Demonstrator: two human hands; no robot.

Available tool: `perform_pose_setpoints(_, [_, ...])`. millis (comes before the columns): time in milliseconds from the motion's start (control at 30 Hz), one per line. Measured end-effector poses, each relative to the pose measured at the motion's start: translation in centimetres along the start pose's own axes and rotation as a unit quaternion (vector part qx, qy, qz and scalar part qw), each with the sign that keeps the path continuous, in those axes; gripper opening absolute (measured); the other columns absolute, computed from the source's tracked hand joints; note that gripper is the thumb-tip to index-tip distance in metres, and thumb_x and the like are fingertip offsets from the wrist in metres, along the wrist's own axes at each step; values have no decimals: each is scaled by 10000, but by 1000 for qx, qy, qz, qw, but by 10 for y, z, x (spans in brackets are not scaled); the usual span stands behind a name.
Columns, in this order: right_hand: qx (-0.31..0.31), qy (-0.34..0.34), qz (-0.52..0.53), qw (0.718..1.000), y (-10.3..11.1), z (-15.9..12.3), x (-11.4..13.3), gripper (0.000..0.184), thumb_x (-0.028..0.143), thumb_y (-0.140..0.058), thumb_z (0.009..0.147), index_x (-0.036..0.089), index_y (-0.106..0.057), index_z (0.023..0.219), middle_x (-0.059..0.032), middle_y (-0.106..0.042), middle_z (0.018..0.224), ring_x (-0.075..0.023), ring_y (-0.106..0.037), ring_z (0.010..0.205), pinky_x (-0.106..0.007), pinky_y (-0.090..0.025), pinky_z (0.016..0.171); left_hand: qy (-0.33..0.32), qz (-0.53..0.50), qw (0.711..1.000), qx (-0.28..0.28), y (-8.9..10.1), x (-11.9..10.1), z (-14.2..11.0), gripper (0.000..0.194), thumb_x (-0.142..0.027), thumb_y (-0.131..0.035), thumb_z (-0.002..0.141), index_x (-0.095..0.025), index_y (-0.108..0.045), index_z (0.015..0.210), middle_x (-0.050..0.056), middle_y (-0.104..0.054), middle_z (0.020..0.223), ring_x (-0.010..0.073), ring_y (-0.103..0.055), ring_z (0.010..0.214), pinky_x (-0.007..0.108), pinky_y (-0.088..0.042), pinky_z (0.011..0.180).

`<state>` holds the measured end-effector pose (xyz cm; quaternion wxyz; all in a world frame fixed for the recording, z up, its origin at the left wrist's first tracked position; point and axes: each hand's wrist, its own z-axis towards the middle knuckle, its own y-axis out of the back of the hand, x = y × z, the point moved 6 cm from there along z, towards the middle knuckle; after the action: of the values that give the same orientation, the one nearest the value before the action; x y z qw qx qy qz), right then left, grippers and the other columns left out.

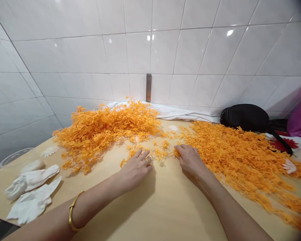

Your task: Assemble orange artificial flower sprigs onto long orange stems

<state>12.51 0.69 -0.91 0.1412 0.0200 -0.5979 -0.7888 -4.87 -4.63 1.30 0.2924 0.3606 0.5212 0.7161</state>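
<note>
Fingers of the left hand [135, 169] lie loosely spread, while those of the right hand [192, 162] curl inward; whether they grip anything cannot be told. On a smooth, pale tan counter [165, 211] sit a broad, feathery orange heap [235, 150] at right and a tangled orange pile [110, 124] at left; between the hands lies a thin, branching orange sprig [165, 144], with a small white daisy-shaped flower [173, 128] behind.

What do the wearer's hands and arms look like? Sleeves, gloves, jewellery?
Two bare hands, no gloves; no sleeves visible on the forearms. Left hand: gold-coloured ring on one finger, plus a slim, rounded gold-coloured bangle on that forearm. Right hand: no jewellery visible on it or its forearm. No markings or cables seen on either.
</note>
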Motion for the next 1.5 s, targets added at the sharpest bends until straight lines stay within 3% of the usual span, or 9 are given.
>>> perform_pose_setpoints(233, [-12, -54, 289, 956, 14, 4, -29, 361, 285, -549, 690, 168, -563, 1031, -80, -592, 1028, -198, -540, 895, -299, -403, 742, 71, -102, 992, -19, 13, -5, 19, 175, -174, -421, 772, -147, -560, 669, 100, -582, 787, 222, -508, 901, 342, -368, 769])
perform_pose_setpoints(367, [-123, -85, 328, 933, 21, 4, -45, 227, 301, -462, 759, 173, -612, 872, -57, -639, 890, -178, -566, 823, -297, -418, 723, 214, -328, 920, 0, -6, -22, 39, 224, -249, -428, 768, -159, -502, 577, 36, -539, 603, 147, -512, 593, 257, -359, 548])
perform_pose_setpoints(467, [-129, -37, 234, 963, 13, 3, -32, 214, 291, -475, 753, 179, -610, 876, -63, -632, 911, -197, -530, 877, -330, -381, 766, 313, -554, 770, 41, -39, -31, 50, 207, -240, -449, 751, -155, -466, 562, 12, -493, 514, 132, -504, 498, 239, -354, 486])
perform_pose_setpoints(633, [-75, 11, 105, 992, -4, 4, -7, 122, 245, -492, 730, 191, -588, 782, -55, -620, 855, -218, -478, 862, -352, -317, 728, 439, -812, 383, -33, -66, -32, 60, 108, -95, -411, 756, -133, -436, 658, 55, -546, 605, 132, -581, 551, 245, -443, 564])
perform_pose_setpoints(700, [-104, 6, 127, 986, 3, 4, -4, 104, 212, -462, 743, 187, -561, 726, -42, -611, 797, -197, -484, 816, -336, -314, 715, 448, -844, 281, -93, -67, -26, 66, 109, -100, -409, 769, -132, -436, 668, 63, -550, 624, 120, -583, 580, 241, -457, 621])
perform_pose_setpoints(767, [-139, 8, 170, 976, 12, 3, -1, 104, 211, -449, 752, 185, -543, 716, -38, -598, 770, -181, -490, 784, -318, -325, 707, 446, -857, 221, -130, -68, -20, 72, 73, -161, -458, 773, -139, -457, 704, 37, -535, 617, 105, -560, 563, 240, -462, 627])
perform_pose_setpoints(933, [-112, 13, 341, 933, 18, 0, 8, 174, 266, -387, 803, 193, -518, 715, -9, -552, 661, -131, -488, 618, -252, -363, 578, 392, -871, 225, -193, -68, 1, 82, 48, -151, -559, 713, -141, -563, 760, 18, -554, 685, 71, -509, 548, 201, -425, 551])
perform_pose_setpoints(1167, [-136, -114, 496, 850, 11, 1, -21, 219, 384, -461, 767, 184, -508, 691, 28, -452, 551, -92, -412, 453, -234, -347, 462, 399, -852, 254, -223, -75, 21, 72, 97, -167, -581, 704, -110, -612, 777, 37, -574, 715, 75, -521, 583, 196, -403, 540])
perform_pose_setpoints(1500, [-63, -78, 539, 836, -2, 3, 0, 218, 386, -580, 689, 181, -507, 666, 28, -479, 611, -105, -439, 576, -230, -348, 539, 334, -887, 245, -205, -78, 16, 75, 132, -161, -624, 659, -122, -620, 785, 13, -546, 659, 89, -520, 587, 227, -421, 567])
